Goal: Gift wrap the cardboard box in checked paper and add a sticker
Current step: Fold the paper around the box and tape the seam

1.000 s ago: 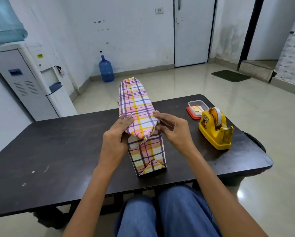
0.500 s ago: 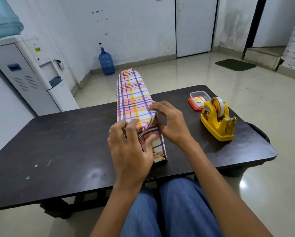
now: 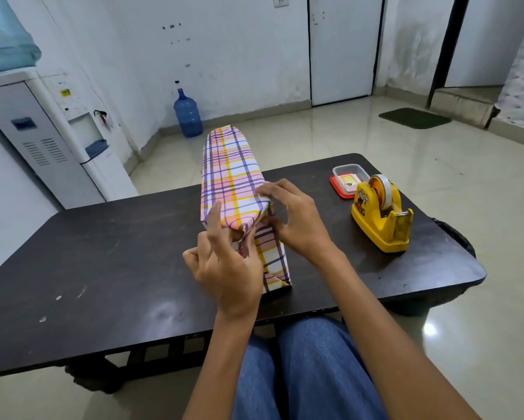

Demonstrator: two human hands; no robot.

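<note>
Rightward: tape dispenser (image 3: 380, 219), plastic tub (image 3: 348, 177); left hand (image 3: 227, 268) partly hides box (image 3: 233, 180).

Bkgd, upper left: white water dispenser (image 3: 51, 140) w/ inverted bottle (image 3: 2, 34) on top. Blue jug (image 3: 188, 114) on floor by back wall, upper ctr. White door (image 3: 342, 47) top right; green mat (image 3: 414, 118) right of it. Dark table (image 3: 103, 253) spans mid-frame.

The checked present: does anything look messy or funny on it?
Yes, at the near end. The checked paper bulges round over the top instead of lying flat. A loose flap sticks out between the left hand and the right hand, which pinch it. That end is not closed up yet.
</note>
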